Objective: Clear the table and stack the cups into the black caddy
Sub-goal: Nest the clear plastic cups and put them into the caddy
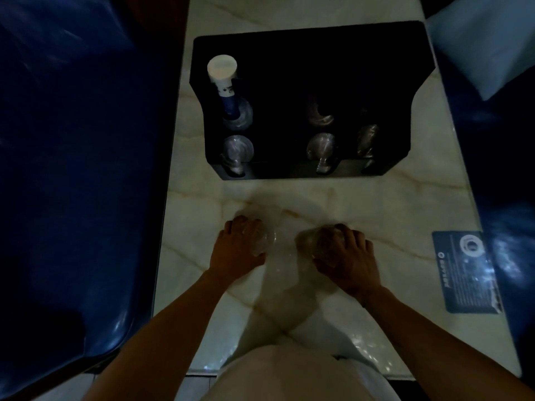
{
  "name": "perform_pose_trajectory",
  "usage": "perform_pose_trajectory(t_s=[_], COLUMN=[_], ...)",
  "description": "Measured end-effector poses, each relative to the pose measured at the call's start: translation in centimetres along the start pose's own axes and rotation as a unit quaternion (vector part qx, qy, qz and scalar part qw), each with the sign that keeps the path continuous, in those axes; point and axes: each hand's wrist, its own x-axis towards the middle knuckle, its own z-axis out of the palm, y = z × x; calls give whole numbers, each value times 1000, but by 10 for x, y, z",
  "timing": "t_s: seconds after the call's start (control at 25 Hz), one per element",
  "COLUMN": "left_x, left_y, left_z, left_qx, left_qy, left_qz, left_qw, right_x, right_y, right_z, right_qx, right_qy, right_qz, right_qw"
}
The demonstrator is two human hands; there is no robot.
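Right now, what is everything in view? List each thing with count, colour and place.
black caddy: one, black, far end of the table
paper cup stack: one, white and blue, caddy's far-left slot
clear cups in caddy: several slots hold them, exact count unclear
marble table: one, pale with veins, centre
blue card: one, right table edge
blue seats: both sides
pillow: one, pale, far right
clear cup: one in each hand
left hand: grips one cup
right hand: grips the other
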Motion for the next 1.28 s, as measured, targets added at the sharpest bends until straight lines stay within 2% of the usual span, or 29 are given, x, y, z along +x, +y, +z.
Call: perform_pose_trajectory(t_s=[0.4, 0.64, 0.76, 0.88, 1.28], left_x=[-2, -2, -4, -6, -2], left_y=[1, -1, -2, 5, 88], left_z=[-4, -3, -3, -8, -9], left_qx=[17, 25, 15, -13, -47], left_qy=[14, 30, 25, 41, 46], left_qz=[18, 53, 44, 41, 163], left_qw=[1000, 998, 999, 998, 984], right_x=[-19, -48, -56, -55, -56], right_y=[17, 66, 75, 74, 81], right_z=[18, 23, 30, 34, 41], right_qx=[9, 9, -29, -45, -29], right_qy=[-32, -25, -42, -26, 11], right_qz=[13, 145, 141, 145, 134], right_qw=[999, 989, 989, 988, 990])
